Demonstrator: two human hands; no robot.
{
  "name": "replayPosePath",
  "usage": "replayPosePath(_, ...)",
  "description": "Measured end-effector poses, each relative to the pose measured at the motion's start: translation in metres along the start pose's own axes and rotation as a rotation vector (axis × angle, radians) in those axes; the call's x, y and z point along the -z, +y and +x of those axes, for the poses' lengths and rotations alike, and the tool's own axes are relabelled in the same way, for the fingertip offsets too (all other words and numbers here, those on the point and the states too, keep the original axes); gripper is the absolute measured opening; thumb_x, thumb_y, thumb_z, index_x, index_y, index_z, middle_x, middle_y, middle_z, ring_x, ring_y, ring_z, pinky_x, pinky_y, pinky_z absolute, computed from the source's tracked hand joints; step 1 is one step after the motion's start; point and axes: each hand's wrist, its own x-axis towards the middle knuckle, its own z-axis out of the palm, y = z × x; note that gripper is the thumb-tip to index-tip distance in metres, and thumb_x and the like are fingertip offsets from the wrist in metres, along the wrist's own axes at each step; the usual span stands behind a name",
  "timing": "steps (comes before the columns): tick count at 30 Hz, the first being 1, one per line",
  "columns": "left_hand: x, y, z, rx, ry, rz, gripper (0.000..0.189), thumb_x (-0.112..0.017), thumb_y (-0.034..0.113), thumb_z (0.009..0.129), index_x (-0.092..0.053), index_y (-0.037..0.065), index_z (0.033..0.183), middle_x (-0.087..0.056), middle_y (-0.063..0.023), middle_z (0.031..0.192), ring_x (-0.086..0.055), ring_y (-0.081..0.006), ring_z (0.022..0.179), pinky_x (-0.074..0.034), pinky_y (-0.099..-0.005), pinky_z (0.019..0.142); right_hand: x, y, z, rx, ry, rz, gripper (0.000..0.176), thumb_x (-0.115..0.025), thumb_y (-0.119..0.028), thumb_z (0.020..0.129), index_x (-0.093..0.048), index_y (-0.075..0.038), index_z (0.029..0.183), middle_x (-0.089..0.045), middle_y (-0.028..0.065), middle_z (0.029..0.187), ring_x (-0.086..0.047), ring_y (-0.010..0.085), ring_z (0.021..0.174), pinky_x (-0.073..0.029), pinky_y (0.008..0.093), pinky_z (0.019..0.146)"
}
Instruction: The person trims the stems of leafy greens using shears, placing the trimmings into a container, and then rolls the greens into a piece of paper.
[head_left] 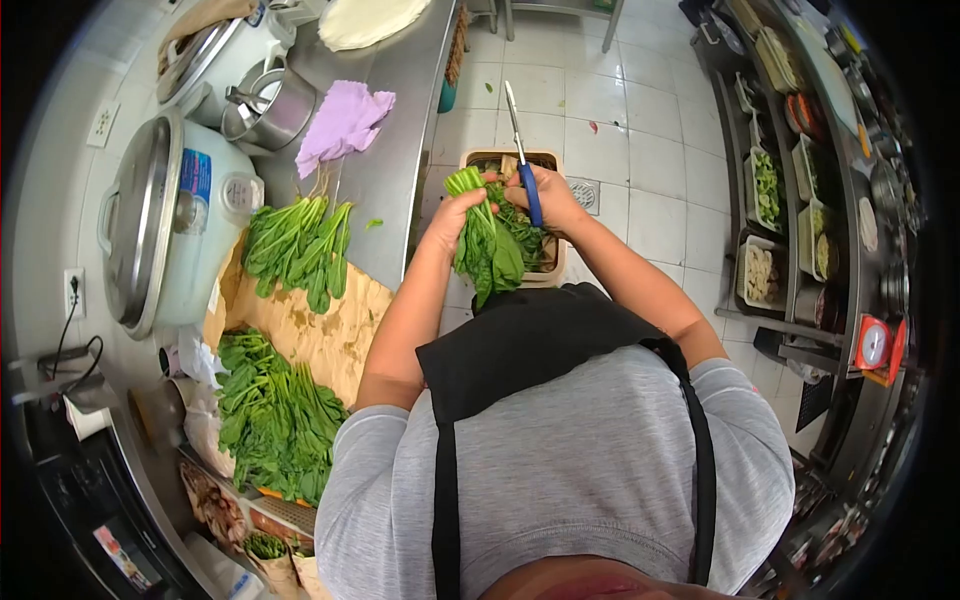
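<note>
My left hand grips a bunch of spinach, its cut pale-green stems upward and its leaves hanging down. In my right hand are scissors with blue handles; the blades point up and away from me. Both hands are close together over a tan bin, which contains leafy green scraps and brownish bits. The bunch and my hands hide part of the bin.
On the steel counter at left are a loose spinach bunch, a larger spinach pile, brown paper, a purple cloth and a large cooker. Shelves with vegetable tubs and a red scale stand at right.
</note>
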Motion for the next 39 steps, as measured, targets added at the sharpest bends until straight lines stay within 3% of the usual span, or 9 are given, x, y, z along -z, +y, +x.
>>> replayPosePath(6, 0.025, -0.001, -0.001, -0.136, -0.012, -0.408, 0.018, -0.055, 0.017, 0.075, -0.054, 0.009, 0.091, -0.058, -0.012, 0.096, -0.056, -0.0262, 0.087, -0.047, -0.0412, 0.076, 0.001, -0.005, 0.001, 0.058, 0.078, 0.011, 0.012, -0.061, -0.012, 0.067, -0.054, -0.003, 0.073, -0.051, -0.0006, 0.059, -0.046, 0.006, 0.05, -0.037, 0.0194, 0.046)
replayPosePath(7, 0.026, 0.009, -0.009, -0.126, -0.006, -0.505, 0.015, -0.055, 0.018, 0.076, -0.053, 0.01, 0.089, -0.057, -0.0129, 0.101, -0.053, -0.0296, 0.095, -0.044, -0.0457, 0.082, 0.01, 0.002, 0.007, 0.096, 0.096, -0.093, 0.013, -0.06, -0.013, 0.068, -0.054, -0.003, 0.073, -0.052, 0.0002, 0.059, -0.046, 0.0066, 0.05, -0.038, 0.0203, 0.047)
replayPosePath(11, 0.053, 0.015, -0.01, -0.319, -0.048, -0.565, 0.023, -0.054, 0.02, 0.077, -0.053, 0.005, 0.095, -0.058, -0.0112, 0.1, -0.05, -0.0281, 0.101, -0.044, -0.0428, 0.082, 0.034, 0.015, 0.014, 0.098, 0.131, -0.437, 0.025, -0.064, -0.023, 0.066, -0.054, -0.001, 0.075, -0.054, 0.0048, 0.062, -0.051, 0.0134, 0.055, -0.043, 0.0266, 0.055)
replayPosePath(15, 0.042, 0.014, -0.011, -0.273, 0.145, -0.344, 0.024, -0.055, 0.021, 0.078, -0.054, 0.001, 0.091, -0.059, -0.0111, 0.089, -0.056, -0.0213, 0.086, -0.048, -0.0362, 0.072, 0.016, 0.003, 0.01, 0.113, 0.155, -0.656, 0.04, -0.069, -0.034, 0.063, -0.053, -0.002, 0.08, -0.055, 0.01, 0.066, -0.053, 0.021, 0.061, -0.044, 0.0307, 0.06)
replayPosePath(19, 0.004, 0.013, -0.012, -0.342, 0.226, -0.294, 0.015, -0.058, 0.015, 0.077, -0.054, 0.002, 0.083, -0.058, -0.0107, 0.078, -0.056, -0.0189, 0.064, -0.048, -0.031, 0.058, -0.027, -0.009, 0.004, 0.276, -0.014, -0.55, 0.035, -0.068, -0.028, 0.063, -0.054, -0.001, 0.08, -0.055, 0.0093, 0.066, -0.053, 0.0201, 0.061, -0.043, 0.0302, 0.06)
replayPosePath(23, 0.002, 0.017, -0.012, -0.249, 0.196, -0.216, 0.021, -0.063, 0.021, 0.076, -0.049, 0.008, 0.086, -0.053, -0.0052, 0.064, -0.055, -0.0172, 0.061, -0.047, -0.0301, 0.053, -0.033, -0.017, 0.009, 0.162, -0.084, -0.443, 0.027, -0.065, -0.018, 0.064, -0.055, -0.001, 0.081, -0.054, 0.0067, 0.063, -0.051, 0.0138, 0.057, -0.043, 0.0274, 0.056)
replayPosePath(28, 0.026, 0.014, -0.015, -0.072, 0.154, -0.325, 0.03, -0.063, 0.035, 0.075, -0.049, 0.01, 0.085, -0.054, -0.0043, 0.066, -0.055, -0.0193, 0.062, -0.048, -0.0333, 0.054, -0.015, -0.033, 0.021, 0.143, 0.032, -0.295, 0.021, -0.061, -0.016, 0.064, -0.056, -0.004, 0.08, -0.055, 0.0018, 0.063, -0.05, 0.0086, 0.056, -0.042, 0.023, 0.052)
replayPosePath(33, 0.032, 0.023, -0.013, -0.083, 0.328, -0.521, 0.032, -0.059, 0.04, 0.077, -0.048, 0.011, 0.084, -0.05, -0.0054, 0.067, -0.051, -0.0205, 0.062, -0.047, -0.0375, 0.057, 0.011, -0.025, 0.02, 0.147, 0.114, -0.758, 0.036, -0.065, -0.03, 0.065, -0.053, 0.002, 0.078, -0.056, 0.015, 0.064, -0.055, 0.0265, 0.059, -0.044, 0.0332, 0.057)
replayPosePath(39, 0.045, 0.024, -0.003, -0.092, 0.52, -0.527, 0.031, -0.057, 0.036, 0.079, -0.046, 0.007, 0.084, -0.051, -0.0096, 0.074, -0.052, -0.0239, 0.065, -0.046, -0.0393, 0.06, 0.002, -0.014, 0.011, 0.091, 0.142, -0.621, 0.038, -0.067, -0.032, 0.064, -0.053, 0.001, 0.077, -0.056, 0.0125, 0.065, -0.053, 0.0214, 0.059, -0.043, 0.0313, 0.057)
